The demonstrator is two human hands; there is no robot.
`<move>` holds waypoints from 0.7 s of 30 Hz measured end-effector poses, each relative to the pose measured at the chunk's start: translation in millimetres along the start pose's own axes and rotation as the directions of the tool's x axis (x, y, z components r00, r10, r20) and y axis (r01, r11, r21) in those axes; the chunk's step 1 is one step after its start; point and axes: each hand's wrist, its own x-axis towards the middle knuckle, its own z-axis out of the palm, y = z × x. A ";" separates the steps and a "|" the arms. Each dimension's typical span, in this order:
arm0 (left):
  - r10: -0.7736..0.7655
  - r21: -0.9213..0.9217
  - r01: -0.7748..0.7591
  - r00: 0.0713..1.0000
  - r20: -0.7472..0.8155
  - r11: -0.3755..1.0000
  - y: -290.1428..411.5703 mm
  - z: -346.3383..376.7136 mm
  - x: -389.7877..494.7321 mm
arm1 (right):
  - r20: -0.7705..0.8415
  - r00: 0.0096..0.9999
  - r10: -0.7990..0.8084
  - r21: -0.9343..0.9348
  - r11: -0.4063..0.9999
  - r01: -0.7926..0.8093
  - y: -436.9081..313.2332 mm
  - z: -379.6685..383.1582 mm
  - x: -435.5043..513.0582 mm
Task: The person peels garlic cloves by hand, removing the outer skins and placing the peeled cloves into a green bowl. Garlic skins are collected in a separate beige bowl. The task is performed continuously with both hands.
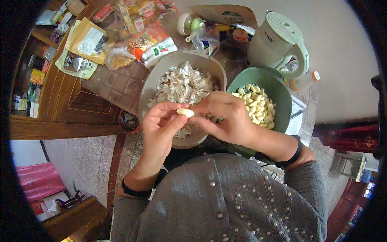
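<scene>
My left hand (163, 124) holds a peeled garlic clove (185, 112) between thumb and fingers. Close on its right is my right hand (226, 116), thumb and fingertips brought near the clove's end; whether they pinch a bit of skin cannot be made out. Both hands are above a beige basin (145, 83) that holds a heap of papery garlic skins (184, 83). To the right, partly behind my right forearm, stands a green basin (239, 81) with many peeled garlic cloves (261, 107).
A pale green electric kettle (266, 42) stands behind the green basin, near a plastic bottle (304, 81). Snack bags (151, 36), a brown paper pouch (86, 39) and a green-lidded jar (190, 24) crowd the tiled tabletop (121, 86). A wooden cabinet (66, 99) is at the left.
</scene>
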 end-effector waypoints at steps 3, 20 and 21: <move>0.056 0.077 -0.056 0.998 0.000 0.996 2.5 3.3 -1.9 | -0.047 0.997 -0.053 -0.067 0.997 0.050 -0.7 -0.9 -2.4; -0.034 -0.126 0.034 0.999 0.001 0.991 0.7 -2.9 -4.0 | 0.009 0.899 0.438 0.077 0.896 -0.437 14.7 2.4 -1.6; -0.034 -0.102 0.032 0.999 -0.021 0.994 0.2 -4.3 -2.8 | 0.043 0.870 0.492 0.064 0.867 -0.494 16.5 5.1 0.2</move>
